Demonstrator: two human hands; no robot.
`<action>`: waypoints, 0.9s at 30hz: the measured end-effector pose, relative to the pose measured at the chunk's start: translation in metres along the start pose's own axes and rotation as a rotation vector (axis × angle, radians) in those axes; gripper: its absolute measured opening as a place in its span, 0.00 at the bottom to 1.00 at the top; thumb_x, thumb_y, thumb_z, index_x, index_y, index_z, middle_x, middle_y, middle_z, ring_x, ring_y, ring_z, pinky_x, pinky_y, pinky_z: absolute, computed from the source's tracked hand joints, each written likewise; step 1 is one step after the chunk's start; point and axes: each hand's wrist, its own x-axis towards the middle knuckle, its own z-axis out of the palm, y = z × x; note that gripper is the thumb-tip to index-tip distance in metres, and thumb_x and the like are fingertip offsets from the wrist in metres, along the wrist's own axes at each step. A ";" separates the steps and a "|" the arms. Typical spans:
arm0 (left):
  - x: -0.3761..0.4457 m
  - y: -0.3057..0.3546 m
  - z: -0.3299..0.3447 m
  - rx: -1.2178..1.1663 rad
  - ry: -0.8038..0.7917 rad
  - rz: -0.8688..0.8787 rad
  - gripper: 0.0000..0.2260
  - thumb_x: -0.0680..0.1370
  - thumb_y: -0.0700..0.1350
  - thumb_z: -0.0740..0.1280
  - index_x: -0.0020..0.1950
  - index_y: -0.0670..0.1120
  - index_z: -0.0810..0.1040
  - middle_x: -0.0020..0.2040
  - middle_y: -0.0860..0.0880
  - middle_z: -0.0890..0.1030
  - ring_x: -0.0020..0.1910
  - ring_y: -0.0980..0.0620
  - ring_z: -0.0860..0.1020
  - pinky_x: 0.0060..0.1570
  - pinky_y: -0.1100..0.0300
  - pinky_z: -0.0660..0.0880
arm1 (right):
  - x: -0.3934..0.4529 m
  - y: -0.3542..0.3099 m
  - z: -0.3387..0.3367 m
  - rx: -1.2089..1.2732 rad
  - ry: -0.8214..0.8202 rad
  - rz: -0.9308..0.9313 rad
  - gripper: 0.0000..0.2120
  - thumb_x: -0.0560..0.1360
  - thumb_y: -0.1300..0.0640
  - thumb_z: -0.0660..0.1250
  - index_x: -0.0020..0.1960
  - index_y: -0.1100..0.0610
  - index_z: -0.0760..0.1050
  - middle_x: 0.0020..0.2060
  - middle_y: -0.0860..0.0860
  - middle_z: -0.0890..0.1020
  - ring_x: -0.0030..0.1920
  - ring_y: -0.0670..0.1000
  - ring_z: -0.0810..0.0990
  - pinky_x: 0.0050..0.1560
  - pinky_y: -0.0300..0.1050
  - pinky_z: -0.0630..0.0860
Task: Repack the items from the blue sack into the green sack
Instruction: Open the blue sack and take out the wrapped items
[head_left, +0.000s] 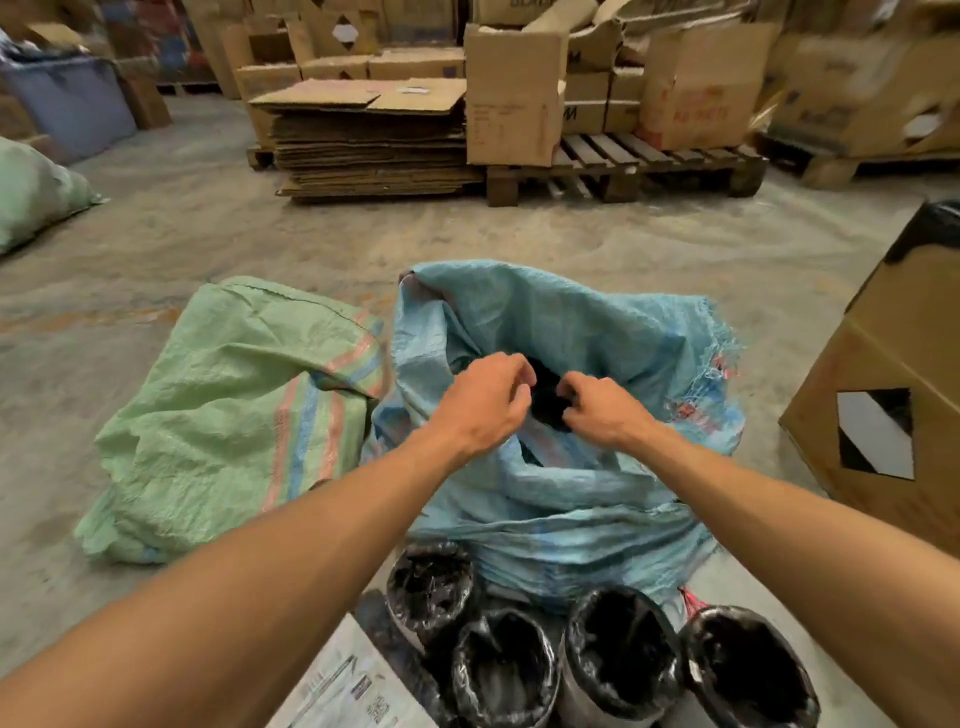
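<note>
Blue woven plastic sack (561, 332) sits crumpled on the dusty concrete floor (182, 228), mouth gaping upward, right at centre of the head view. Both bare arms reach out over it. Left hand (485, 400) hovers at the opening with its fingers curled inward, and right hand (597, 410) sits just beside it, fingers curled too, at a dark object (545, 397) down in the mouth of the sack. Whether either hand truly has hold of that dark thing or of the sack's cloth, I cannot tell; the fingertips are blurred and tucked under.

Just to the left, touching the blue sack's side, lies the pale green woven sack with pink and blue stripes (234, 410), flat and slumped on the floor, its mouth edge folded over at the far end.

Down at the near edge, four round containers lined with glossy black plastic (618, 670) stand close together in a cluster, right against the base of the blue sack. A printed paper sheet (348, 686) lies beside them.

Over on the right stands a brown cardboard box with a black-and-white diamond label (883, 415). Further back, a stack of flattened cardboard (369, 140) next to a wooden pallet (623, 166) loaded with boxes, and another green sack (36, 192) at far left.
</note>
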 end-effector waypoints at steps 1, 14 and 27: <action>0.022 -0.003 0.008 0.048 -0.105 -0.005 0.11 0.77 0.45 0.60 0.56 0.47 0.79 0.51 0.47 0.81 0.52 0.45 0.78 0.55 0.49 0.75 | 0.012 0.010 0.006 -0.106 -0.086 -0.036 0.17 0.73 0.58 0.63 0.62 0.54 0.74 0.56 0.57 0.81 0.57 0.60 0.78 0.55 0.51 0.76; 0.047 -0.055 0.075 0.343 -0.947 -0.391 0.24 0.72 0.55 0.74 0.65 0.46 0.78 0.60 0.46 0.81 0.58 0.46 0.79 0.58 0.54 0.77 | 0.081 0.019 0.057 -0.434 -0.075 -0.132 0.19 0.82 0.55 0.57 0.72 0.52 0.65 0.70 0.57 0.64 0.71 0.65 0.58 0.60 0.61 0.71; 0.060 -0.032 0.041 0.153 -0.673 -0.428 0.36 0.73 0.48 0.74 0.75 0.41 0.60 0.71 0.43 0.71 0.68 0.45 0.71 0.67 0.57 0.68 | 0.037 0.028 0.011 -0.583 0.221 -0.307 0.08 0.74 0.62 0.67 0.52 0.57 0.81 0.47 0.55 0.82 0.48 0.60 0.81 0.30 0.47 0.72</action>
